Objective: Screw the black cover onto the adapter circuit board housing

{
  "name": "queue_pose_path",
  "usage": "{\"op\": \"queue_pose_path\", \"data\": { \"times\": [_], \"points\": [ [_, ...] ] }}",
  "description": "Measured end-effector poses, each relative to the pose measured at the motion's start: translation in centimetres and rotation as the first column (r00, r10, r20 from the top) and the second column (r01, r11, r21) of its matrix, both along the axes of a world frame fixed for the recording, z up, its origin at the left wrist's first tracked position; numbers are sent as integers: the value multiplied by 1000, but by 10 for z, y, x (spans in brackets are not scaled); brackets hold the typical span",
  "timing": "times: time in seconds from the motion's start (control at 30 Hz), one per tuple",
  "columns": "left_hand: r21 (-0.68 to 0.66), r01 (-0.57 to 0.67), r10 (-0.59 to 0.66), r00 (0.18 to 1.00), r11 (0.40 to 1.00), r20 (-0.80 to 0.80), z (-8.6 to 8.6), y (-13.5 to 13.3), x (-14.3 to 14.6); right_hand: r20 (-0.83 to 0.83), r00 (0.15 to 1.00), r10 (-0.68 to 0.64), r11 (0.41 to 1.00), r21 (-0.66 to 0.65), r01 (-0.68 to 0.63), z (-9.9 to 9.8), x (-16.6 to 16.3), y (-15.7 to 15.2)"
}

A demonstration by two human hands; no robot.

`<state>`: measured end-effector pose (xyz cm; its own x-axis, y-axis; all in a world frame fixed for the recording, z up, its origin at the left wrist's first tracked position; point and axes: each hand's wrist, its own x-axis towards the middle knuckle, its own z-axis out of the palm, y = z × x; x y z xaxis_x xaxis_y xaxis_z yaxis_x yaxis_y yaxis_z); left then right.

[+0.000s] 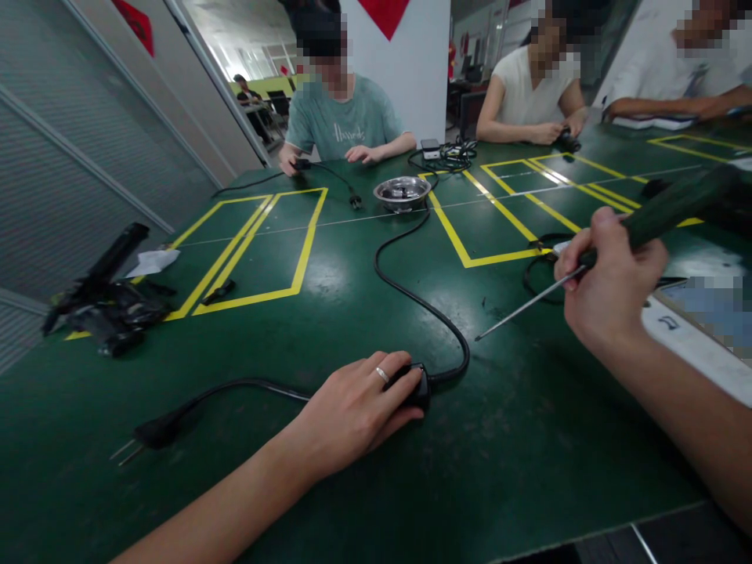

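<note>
My left hand, with a ring on one finger, is wrapped over a small black box in the line of a power cord, holding it against the green table. Most of the box is hidden under the fingers. The cord runs from it toward the metal bowl, and on the other side to a two-pin plug lying at the left. My right hand grips a screwdriver with a dark handle. Its long shaft slants down to the left, the tip just right of the cord's bend.
A metal bowl with small dark parts stands mid-table. Black tools and plastic wrapping lie at left; a white-edged tray is at right. Coiled cables lie farther back. Several people sit across; one handles another cord.
</note>
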<state>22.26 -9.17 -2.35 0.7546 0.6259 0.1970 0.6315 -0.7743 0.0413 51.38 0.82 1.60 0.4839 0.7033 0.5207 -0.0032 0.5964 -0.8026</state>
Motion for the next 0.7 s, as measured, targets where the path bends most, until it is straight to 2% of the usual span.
{"op": "queue_pose_path", "data": {
  "times": [0.13,0.23,0.3,0.4,0.5,0.6,0.7],
  "points": [
    [-93,-4,0,999,996,-49,8,4,-9,99,974,-204,971,149,188,-4,6,6],
    [-271,-52,45,998,961,-33,23,7,-18,145,946,-291,936,249,250,-9,4,9],
    [-445,-108,123,992,889,5,33,10,-25,171,937,-305,933,250,258,-13,2,10],
    [-682,-153,258,965,715,54,40,16,-32,192,941,-278,951,191,242,-14,-2,7],
    [-805,-103,308,946,585,103,37,22,-37,176,950,-256,962,138,234,-11,-4,1],
    [-857,-42,321,936,514,147,31,27,-39,130,970,-207,977,83,198,-7,-4,-2],
    [-870,-6,341,921,494,187,26,28,-39,47,987,-151,987,55,149,-5,-2,1]
  ]
}}
